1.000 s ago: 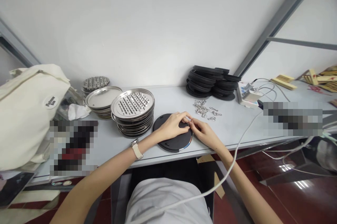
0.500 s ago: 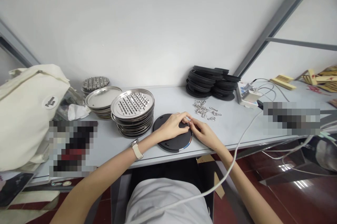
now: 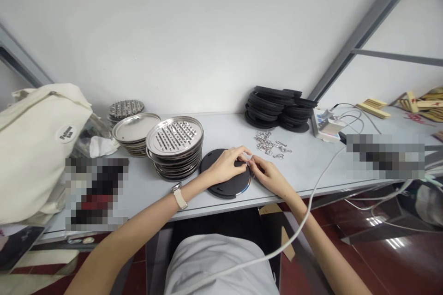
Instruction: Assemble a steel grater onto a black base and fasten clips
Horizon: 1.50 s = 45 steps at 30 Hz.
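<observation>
A black round disc [image 3: 224,189] lies flat near the table's front edge, with small slots in its face and a coloured, shiny stretch along its right rim. Across its top rests my left hand [image 3: 228,164], fingers bent toward the right rim. My right hand [image 3: 266,174] meets it there from the right, thumb and fingers pinched together. A tiny shiny bit shows between the fingertips, too small to name. Just behind the hands lies a loose pile of small metal clasps and rings [image 3: 266,142].
Left of the disc stands a stack of round metal grater plates [image 3: 175,140], with a stack of plain metal lids [image 3: 136,129] behind. Black rings [image 3: 270,105] are piled at the back. A power strip [image 3: 327,126], white cable [image 3: 314,189] and cream bag [image 3: 41,142] flank the area.
The disc has turned or shifted very slightly under my hands. Both hands keep nearly the same place at its right rim, their fingertips moving only a little.
</observation>
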Tool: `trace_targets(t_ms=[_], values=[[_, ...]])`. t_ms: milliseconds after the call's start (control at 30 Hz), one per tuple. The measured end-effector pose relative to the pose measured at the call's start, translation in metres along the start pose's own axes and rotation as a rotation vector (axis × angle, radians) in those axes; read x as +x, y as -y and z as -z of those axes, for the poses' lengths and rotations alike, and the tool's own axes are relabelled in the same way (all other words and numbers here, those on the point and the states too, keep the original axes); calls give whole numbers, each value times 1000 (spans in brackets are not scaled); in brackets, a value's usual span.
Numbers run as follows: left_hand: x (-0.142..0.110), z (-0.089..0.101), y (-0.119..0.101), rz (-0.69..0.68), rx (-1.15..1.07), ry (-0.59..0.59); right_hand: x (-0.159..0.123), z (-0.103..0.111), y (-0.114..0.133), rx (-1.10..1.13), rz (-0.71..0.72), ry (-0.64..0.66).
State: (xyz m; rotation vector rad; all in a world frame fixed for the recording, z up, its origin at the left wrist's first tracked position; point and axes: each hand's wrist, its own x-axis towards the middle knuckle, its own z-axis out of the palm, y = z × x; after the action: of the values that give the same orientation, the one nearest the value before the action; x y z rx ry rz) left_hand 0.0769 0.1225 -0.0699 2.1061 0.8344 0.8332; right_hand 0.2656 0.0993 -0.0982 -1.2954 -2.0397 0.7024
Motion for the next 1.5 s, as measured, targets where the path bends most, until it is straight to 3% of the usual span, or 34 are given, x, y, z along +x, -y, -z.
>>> trace_targets(t_ms=[233, 1500], values=[[-1, -1, 0, 78, 34, -24, 2, -1, 0, 21, -15, -44], [0, -3, -4, 19, 1, 2, 2, -2, 1, 67, -52, -28]])
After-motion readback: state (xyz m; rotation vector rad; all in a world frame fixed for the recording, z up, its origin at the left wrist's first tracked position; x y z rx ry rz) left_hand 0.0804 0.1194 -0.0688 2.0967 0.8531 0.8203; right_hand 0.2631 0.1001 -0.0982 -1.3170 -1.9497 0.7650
